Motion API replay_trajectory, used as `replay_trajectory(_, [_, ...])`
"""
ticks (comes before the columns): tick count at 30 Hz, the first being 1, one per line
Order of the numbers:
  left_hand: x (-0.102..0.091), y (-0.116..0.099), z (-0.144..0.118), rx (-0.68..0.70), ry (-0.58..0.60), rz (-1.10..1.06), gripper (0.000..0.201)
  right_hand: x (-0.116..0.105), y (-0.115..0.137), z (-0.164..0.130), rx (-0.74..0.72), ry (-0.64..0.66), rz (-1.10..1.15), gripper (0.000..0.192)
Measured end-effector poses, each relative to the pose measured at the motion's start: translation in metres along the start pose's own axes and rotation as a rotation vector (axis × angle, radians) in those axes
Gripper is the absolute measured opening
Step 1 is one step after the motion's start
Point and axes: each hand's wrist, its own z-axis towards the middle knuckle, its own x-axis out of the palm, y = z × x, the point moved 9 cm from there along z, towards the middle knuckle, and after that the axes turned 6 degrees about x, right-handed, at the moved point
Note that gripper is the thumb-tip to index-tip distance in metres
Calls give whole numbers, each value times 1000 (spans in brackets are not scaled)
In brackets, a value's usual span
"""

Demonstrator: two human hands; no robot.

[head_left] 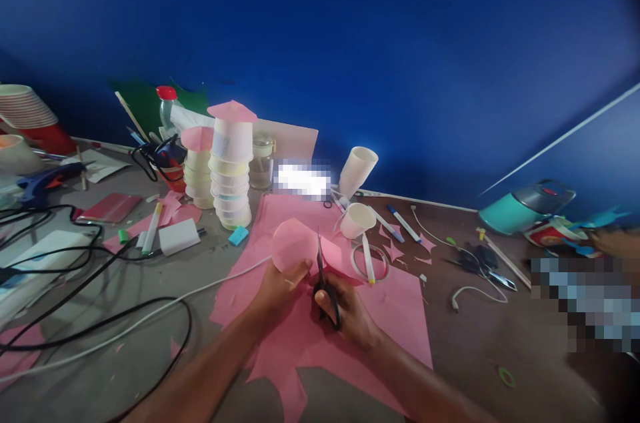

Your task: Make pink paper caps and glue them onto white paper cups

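My left hand (279, 288) holds a rounded pink paper piece (294, 244) upright by its lower edge. Black scissors (323, 279) are gripped in my right hand (347, 311), their blades pointing up along the right side of that piece. Both hands hover over a large pink paper sheet (395, 306) lying on the grey table (480, 356), with cut pink scraps around it.
Two towers of stacked paper cups (231, 166) with pink tops stand behind. A white cup (356, 219), a tape ring (371, 264), markers, another pair of scissors (483, 261), black and white cables (100, 316) at left, and a teal container (525, 206) at right surround the sheet.
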Motion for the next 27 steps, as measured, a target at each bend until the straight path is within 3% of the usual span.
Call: replay_trajectory(27, [1, 1, 2, -2, -40, -10, 18, 0, 3, 0, -44, -55, -20, 59])
